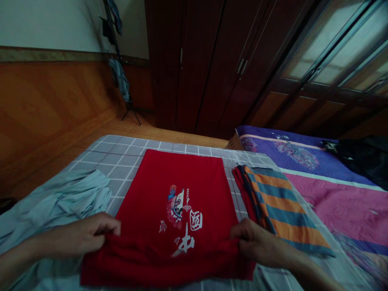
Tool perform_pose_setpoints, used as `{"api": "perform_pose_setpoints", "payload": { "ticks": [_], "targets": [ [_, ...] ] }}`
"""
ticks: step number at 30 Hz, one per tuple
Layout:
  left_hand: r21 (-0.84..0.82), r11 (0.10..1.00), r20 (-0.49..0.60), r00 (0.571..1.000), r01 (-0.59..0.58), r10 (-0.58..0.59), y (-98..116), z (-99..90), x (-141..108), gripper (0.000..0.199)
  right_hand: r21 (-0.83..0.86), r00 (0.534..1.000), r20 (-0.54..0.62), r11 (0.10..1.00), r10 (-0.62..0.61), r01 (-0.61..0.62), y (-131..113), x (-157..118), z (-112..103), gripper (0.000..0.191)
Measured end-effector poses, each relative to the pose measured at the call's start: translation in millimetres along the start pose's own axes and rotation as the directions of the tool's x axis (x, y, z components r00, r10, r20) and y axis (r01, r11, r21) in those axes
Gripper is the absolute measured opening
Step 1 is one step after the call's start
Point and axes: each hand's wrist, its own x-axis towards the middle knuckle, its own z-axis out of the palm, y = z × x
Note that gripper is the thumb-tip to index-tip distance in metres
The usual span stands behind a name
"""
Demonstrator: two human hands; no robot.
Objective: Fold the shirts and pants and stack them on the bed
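Both hands closed on cloth: the left hand [93, 234], lower left of the frame, pinches one end of a bunched fold in the red garment [178, 169]; the right hand [257, 240], lower right of centre, grips the other end, fingers curled in. From where I stand, the garment fills the lower centre, its far part spread flat, its near part gathered between the hands. A print [178, 210] with white characters and the word CHINA sits mid-cloth, turned sideways, its lower end meeting the fold. Beneath: a grey checked sheet [127, 155]. Just beside the garment, right of centre, lies a folded orange-and-blue striped garment [281, 206], with red and dark cloth showing along its left edge. At left, a pale blue-grey cloth [79, 194] lies in a loose heap. Right side of frame: a purple and pink bedspread [327, 198], a black item [363, 157] on it, kind unclear. Top centre: dark wooden wardrobe [206, 68]. Upper left: a stand [117, 44] hung with clothes.
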Motion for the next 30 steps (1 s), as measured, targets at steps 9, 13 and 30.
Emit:
{"api": "perform_pose_setpoints", "payload": {
  "ticks": [9, 13, 30],
  "targets": [
    [-0.45, 0.877, -0.249, 0.967, -0.167, 0.056, -9, -128.4, 114, 0.025, -0.063, 0.949, -0.25, 0.975, 0.193, -0.214, -13, 130, -136, 0.015],
    [-0.555, 0.796, -0.433, 0.901, -0.243, -0.027, -23, -136.4, 165, 0.029, -0.054, 0.886, -0.378, 0.949, 0.269, -0.311, 7, 177, -156, 0.029],
    [-0.41, 0.804, -0.832, 0.537, -0.431, -0.136, -56, -110.9, 228, 0.039, 0.107, 0.819, -0.491, 0.953, 0.298, -0.282, 72, 206, -160, 0.031]
  ]
}}
